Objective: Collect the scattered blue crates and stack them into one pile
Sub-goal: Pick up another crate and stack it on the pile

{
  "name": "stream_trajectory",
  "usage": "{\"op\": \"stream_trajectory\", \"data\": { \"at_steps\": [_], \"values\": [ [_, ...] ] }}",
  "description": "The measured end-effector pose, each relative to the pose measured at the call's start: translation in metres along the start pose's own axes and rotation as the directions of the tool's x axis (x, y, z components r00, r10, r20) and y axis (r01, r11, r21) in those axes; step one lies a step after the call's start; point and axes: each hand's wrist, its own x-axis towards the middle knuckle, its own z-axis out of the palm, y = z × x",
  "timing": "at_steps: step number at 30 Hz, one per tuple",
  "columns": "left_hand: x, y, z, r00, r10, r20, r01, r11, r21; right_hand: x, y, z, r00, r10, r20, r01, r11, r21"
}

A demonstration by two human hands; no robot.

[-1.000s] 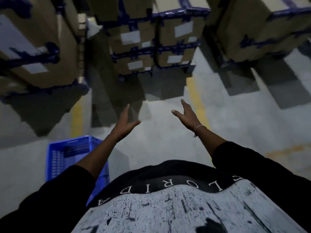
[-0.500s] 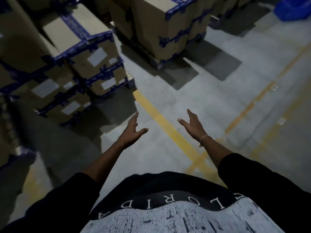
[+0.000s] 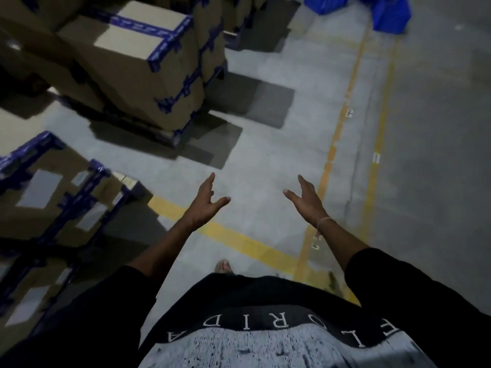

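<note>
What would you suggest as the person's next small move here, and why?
Probably walk on toward the blue crates at the far end of the floor. Both the left hand and the right hand are open and hold nothing, and the crates lie well beyond reach.

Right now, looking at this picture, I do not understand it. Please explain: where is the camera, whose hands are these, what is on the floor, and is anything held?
The camera sits on a person's head and looks forward and down, so these are that person's own hands. The left hand and right hand are both open and hold nothing. On the grey floor run yellow lines. Taped cardboard boxes stand stacked at the left. Far off, at the top edge, are blue crates, the things to collect.
</note>
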Motion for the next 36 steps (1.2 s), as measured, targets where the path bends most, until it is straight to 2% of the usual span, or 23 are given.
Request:
{"op": "stream_trajectory", "data": {
  "at_steps": [3, 6, 13, 19, 23, 28, 36],
  "values": [
    [0.06, 0.032, -0.017, 0.992, 0.081, 0.099, -0.089, 0.993, 0.078, 0.033, -0.018, -0.012, 0.996, 0.032, -0.088, -0.03, 0.999, 0.029],
    [0.12, 0.058, -0.032, 0.976, 0.097, 0.194, -0.126, 0.981, 0.145, 0.064, -0.034, -0.025, 0.985, 0.079, -0.153, -0.067, 0.994, 0.08],
    [0.253, 0.108, -0.032, 0.945, 0.14, 0.296, -0.2, 0.963, 0.182, 0.153, -0.049, -0.069, 0.957, 0.168, -0.236, -0.129, 0.977, 0.171],
    [0.383, 0.153, -0.01, 0.943, 0.155, 0.295, -0.212, 0.962, 0.17, 0.27, -0.054, -0.13, 0.949, 0.176, -0.262, -0.131, 0.975, 0.178],
    [0.458, 0.205, 0.007, 0.941, 0.142, 0.306, -0.197, 0.968, 0.156, 0.339, -0.067, -0.181, 0.945, 0.199, -0.258, -0.15, 0.969, 0.199],
    [0.549, 0.268, 0.023, 0.936, 0.195, 0.292, -0.253, 0.952, 0.175, 0.425, -0.088, -0.246, 0.949, 0.187, -0.255, -0.143, 0.973, 0.179],
    [0.712, 0.313, 0.035, 0.941, 0.198, 0.275, -0.25, 0.953, 0.169, 0.569, -0.111, -0.319, 0.945, 0.182, -0.27, -0.139, 0.975, 0.171]
  ]
}}
